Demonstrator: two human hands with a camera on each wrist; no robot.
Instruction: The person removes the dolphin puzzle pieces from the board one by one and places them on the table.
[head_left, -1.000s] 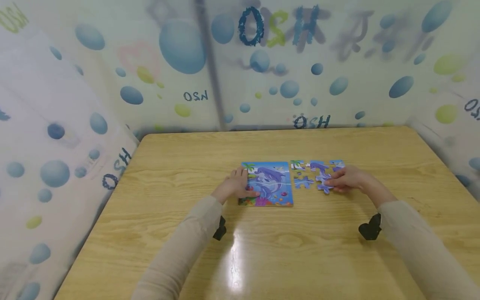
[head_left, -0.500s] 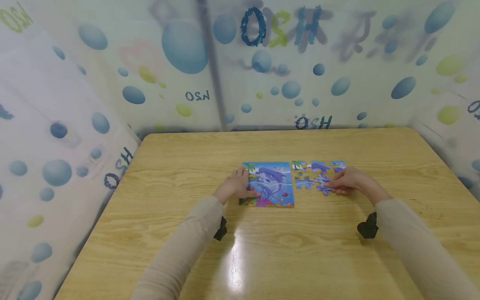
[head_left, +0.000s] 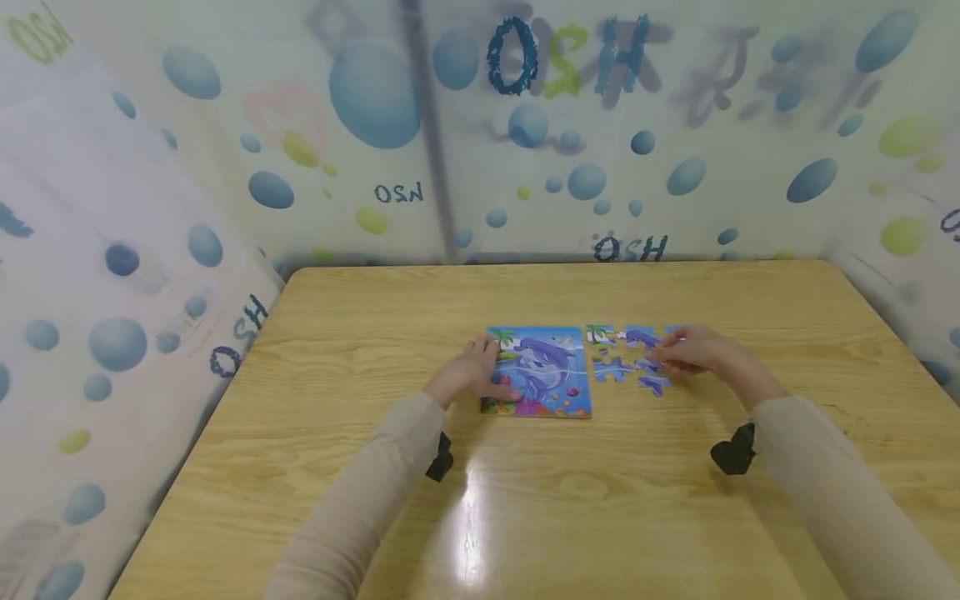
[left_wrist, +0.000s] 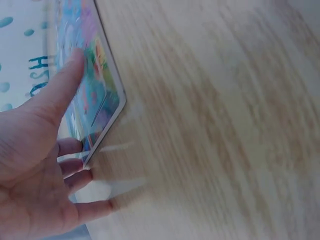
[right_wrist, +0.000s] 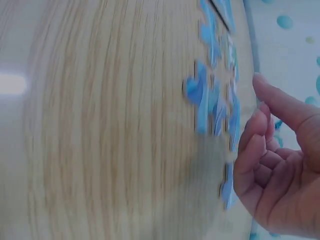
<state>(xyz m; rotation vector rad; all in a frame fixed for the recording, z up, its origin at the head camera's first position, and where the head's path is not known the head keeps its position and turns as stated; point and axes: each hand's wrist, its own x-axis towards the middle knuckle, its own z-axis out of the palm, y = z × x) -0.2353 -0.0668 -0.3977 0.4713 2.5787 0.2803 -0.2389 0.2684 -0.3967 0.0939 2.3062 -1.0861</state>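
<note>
A dolphin picture puzzle board (head_left: 543, 367) lies flat on the table. My left hand (head_left: 476, 367) rests on its left side. In the left wrist view the thumb (left_wrist: 65, 82) lies straight across the picture, with the other fingers spread along the board's edge. Just right of the board are several loose jigsaw pieces, among them a palm-tree piece (head_left: 600, 333), a blue piece (head_left: 612, 369) and a purple piece (head_left: 655, 385). My right hand (head_left: 693, 350) hovers over the rightmost pieces and partly hides them. In the right wrist view its thumb and bent fingers (right_wrist: 247, 165) show nothing between them.
The wooden table (head_left: 585, 500) extends around the puzzle on all sides. A curtain (head_left: 525, 167) printed with bubbles and letters hangs behind and beside it. A dark object sits at each wrist, such as the right black mount (head_left: 735, 450).
My right hand has moved up and away from the purple piece at the lower right, which it was touching before. The left hand has stayed on the board. The view has shifted slightly.
</note>
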